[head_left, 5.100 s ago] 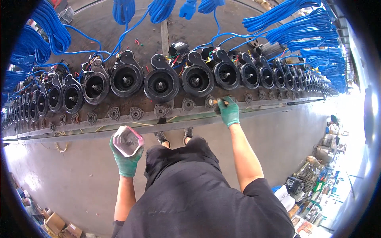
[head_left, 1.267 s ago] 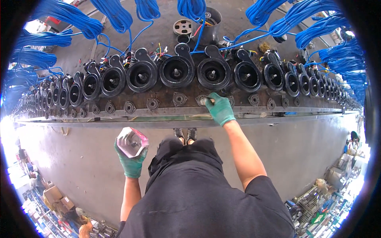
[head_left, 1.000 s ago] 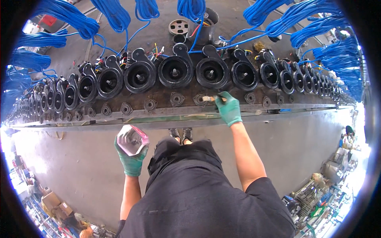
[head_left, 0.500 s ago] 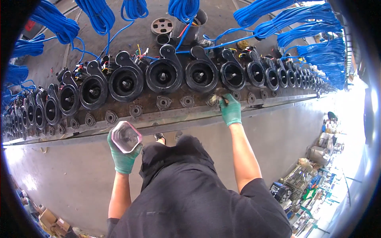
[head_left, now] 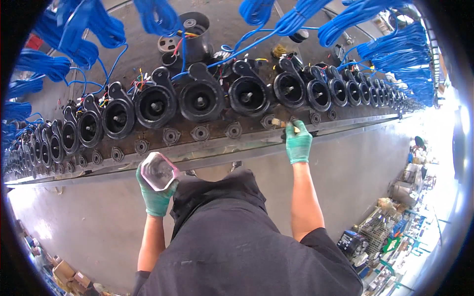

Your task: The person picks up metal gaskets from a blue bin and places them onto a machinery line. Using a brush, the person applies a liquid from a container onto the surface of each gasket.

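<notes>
My left hand (head_left: 156,196) is closed around a clear, many-sided plastic tub (head_left: 159,171) with a pinkish edge, tilted so its inside shows. My right hand (head_left: 299,141), at the front edge of the long bench, grips a small brush (head_left: 279,123) with pale bristles pointing left. The bristles lie beside or on a small round flanged metal part (head_left: 267,121); contact is hard to tell. Both hands wear green gloves. Behind the row of round parts stand black round housings (head_left: 249,95), each with a shaft in its middle.
Coiled blue cables (head_left: 158,17) hang over the bench from above. A dark metal pot (head_left: 198,44) stands behind the housings, coloured wires around it. Crates and loose goods (head_left: 379,224) lie on the floor at right; cardboard boxes (head_left: 64,271) at lower left.
I have moved right along the bench, so housings and pot appear farther left. My right hand has carried the brush to a round part farther right. The tub stays in my left hand.
</notes>
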